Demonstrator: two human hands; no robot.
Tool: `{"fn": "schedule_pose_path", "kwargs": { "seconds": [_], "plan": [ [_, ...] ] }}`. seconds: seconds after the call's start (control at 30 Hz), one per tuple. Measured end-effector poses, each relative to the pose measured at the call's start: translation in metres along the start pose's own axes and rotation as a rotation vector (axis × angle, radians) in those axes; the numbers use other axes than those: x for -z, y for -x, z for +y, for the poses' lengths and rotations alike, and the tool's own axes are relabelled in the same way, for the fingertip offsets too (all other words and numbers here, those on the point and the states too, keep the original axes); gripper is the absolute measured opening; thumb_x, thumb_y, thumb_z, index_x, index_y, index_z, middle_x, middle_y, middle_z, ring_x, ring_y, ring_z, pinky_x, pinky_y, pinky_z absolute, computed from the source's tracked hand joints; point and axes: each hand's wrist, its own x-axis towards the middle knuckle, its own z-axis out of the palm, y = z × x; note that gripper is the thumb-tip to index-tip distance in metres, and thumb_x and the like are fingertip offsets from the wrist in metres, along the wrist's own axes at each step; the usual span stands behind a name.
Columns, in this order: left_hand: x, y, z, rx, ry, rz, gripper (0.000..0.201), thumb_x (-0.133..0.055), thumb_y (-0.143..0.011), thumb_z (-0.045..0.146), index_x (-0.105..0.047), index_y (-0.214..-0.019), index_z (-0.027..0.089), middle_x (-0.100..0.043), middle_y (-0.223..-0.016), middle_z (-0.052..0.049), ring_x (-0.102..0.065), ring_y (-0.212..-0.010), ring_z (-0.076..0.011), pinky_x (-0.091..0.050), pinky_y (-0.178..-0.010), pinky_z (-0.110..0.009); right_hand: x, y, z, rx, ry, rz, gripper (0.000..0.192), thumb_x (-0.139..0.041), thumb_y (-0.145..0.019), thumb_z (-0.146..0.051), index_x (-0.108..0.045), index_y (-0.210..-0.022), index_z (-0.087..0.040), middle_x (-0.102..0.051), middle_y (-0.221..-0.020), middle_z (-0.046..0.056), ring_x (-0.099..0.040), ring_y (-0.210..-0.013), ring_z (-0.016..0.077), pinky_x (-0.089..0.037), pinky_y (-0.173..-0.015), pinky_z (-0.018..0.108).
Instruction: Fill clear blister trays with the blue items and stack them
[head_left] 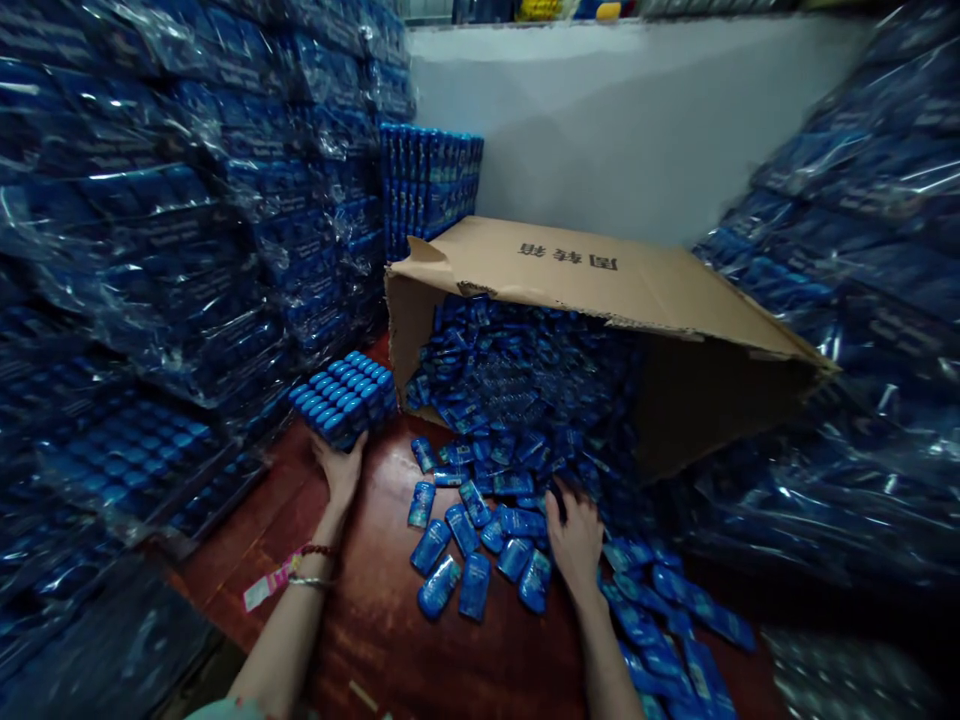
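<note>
My left hand (340, 468) is closed around the near side of a compact block of small blue packs (341, 395), standing upright in tight rows with glossy rounded tops. The thumb is on its right side and the fingers on its left. My right hand (576, 530) reaches into the loose pile of blue packs (517, 450), thumb and fingers apart; some fingertips are hidden among the packs. Between the hands, several flat blue packs (474, 585) lie scattered on the reddish-brown table (360, 600).
A cardboard box (585, 265) lies on its side, its mouth towards me, heaped with blue packs. Stacks of film-wrapped blue packs rise at left (187, 200) and right (862, 250). A tall block of packs (431, 185) stands behind, before a pale wall (600, 120).
</note>
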Motion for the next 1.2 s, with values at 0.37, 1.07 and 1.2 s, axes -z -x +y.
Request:
{"fn": "schedule_pose_path", "kwargs": {
  "seconds": [0.37,1.07,1.2],
  "plan": [
    [0.012,0.033,0.017,0.032,0.026,0.118,0.103,-0.063,-0.073,0.038,0.004,-0.144,0.008,-0.008,-0.150,-0.023,-0.010,-0.140,-0.0356,-0.012,-0.113,-0.051,0.019,-0.013,-0.008,-0.006,-0.007,0.062,0.055,-0.020,-0.093,-0.049,-0.066,-0.099,-0.019,-0.065,-0.097,0.011,-0.052,-0.100,0.0258,-0.028,-0.098,0.051],
    [-0.112,0.032,0.098,0.000,0.453,-0.405,0.036,-0.055,-0.082,0.036,-0.052,-0.110,0.014,-0.064,-0.101,-0.009,-0.061,-0.093,-0.0181,-0.049,-0.083,-0.030,-0.001,-0.079,-0.044,0.283,0.109,-0.327,0.038,-0.046,-0.088,-0.035,-0.054,-0.124,-0.024,-0.049,-0.135,0.007,-0.031,-0.132,0.0277,-0.010,-0.109,0.057],
    [-0.084,0.045,0.084,0.138,0.593,-0.350,0.045,-0.053,-0.083,0.040,-0.042,-0.119,0.016,-0.061,-0.101,-0.008,-0.062,-0.084,-0.0157,-0.053,-0.074,-0.030,0.004,-0.066,-0.050,0.275,0.056,-0.233,0.052,-0.044,-0.088,-0.047,-0.044,-0.133,-0.022,-0.043,-0.139,0.011,-0.037,-0.129,0.0279,-0.012,-0.109,0.057]
  ]
}}
